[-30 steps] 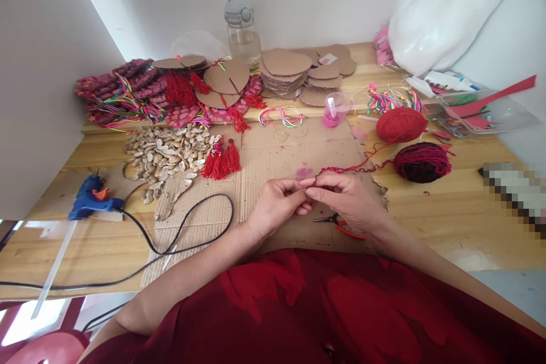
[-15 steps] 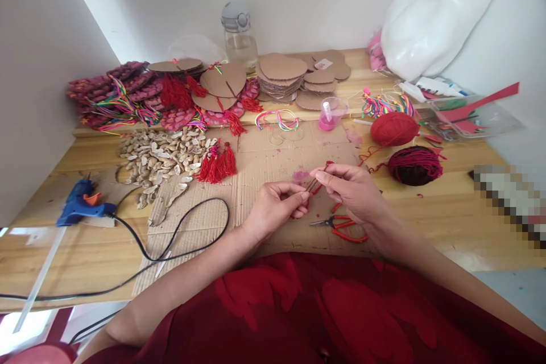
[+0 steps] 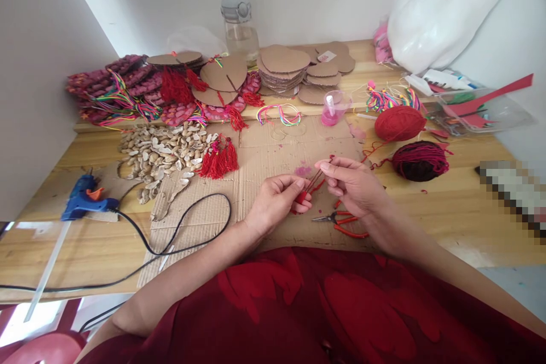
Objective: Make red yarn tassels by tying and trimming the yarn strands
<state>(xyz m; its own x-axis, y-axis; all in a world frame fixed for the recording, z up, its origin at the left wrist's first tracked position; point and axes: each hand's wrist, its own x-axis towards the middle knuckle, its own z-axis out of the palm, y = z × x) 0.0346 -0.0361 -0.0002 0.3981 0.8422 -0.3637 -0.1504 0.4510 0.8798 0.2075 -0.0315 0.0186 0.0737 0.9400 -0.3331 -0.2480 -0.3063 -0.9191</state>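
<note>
Over the cardboard sheet [image 3: 256, 142], my left hand [image 3: 275, 202] is closed around a small red yarn bundle [image 3: 301, 198], mostly hidden by the fingers. Thin dark red yarn strands [image 3: 314, 183] stretch from it up to my right hand [image 3: 356, 182], which pinches their far end between thumb and forefinger. A small knot or loop [image 3: 331, 157] pokes out above that pinch. Below my right hand lie orange-handled pliers or snips [image 3: 330, 218], partly covered by the wrist. Several finished red tassels [image 3: 218, 160] lie to the left, beside peanut shells [image 3: 166, 151].
At right sit a red yarn ball [image 3: 400, 123], a dark magenta yarn ball [image 3: 420, 161] and a clear plastic box [image 3: 507, 116]. A blue glue gun [image 3: 87, 202] with a looping black cord lies left. Behind are cardboard cutouts [image 3: 284, 62], a water bottle [image 3: 241, 34] and a plastic cup [image 3: 335, 108].
My hands have drawn slightly farther apart, with the strands stretched between them. More of the red bundle shows in my left fingers. The view has shifted a little.
</note>
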